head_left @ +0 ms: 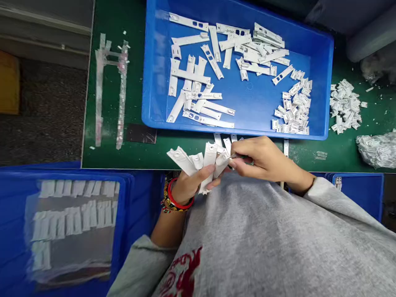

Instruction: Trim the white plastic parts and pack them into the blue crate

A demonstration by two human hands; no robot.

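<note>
Several long white plastic parts [210,159] are fanned out in my left hand [193,181], its thumb pressed across them. My right hand [262,159] pinches at the end of the rightmost part. A small dark sliver shows between its fingertips, too small to name. Just beyond my hands, more white strips [218,139] lie at the table edge, partly hidden by my right hand. The blue tray [241,128] behind them holds many loose long white parts [193,76] and a heap of small white clips [295,109] at its right end.
Taped strips [121,99] and a dark flat plate [141,133] lie on the green table [133,24] at left. Right of the tray are a pile of small clips [345,106] and a filled clear bag [377,149]. A blue crate [123,231] with rows of white parts stands lower left.
</note>
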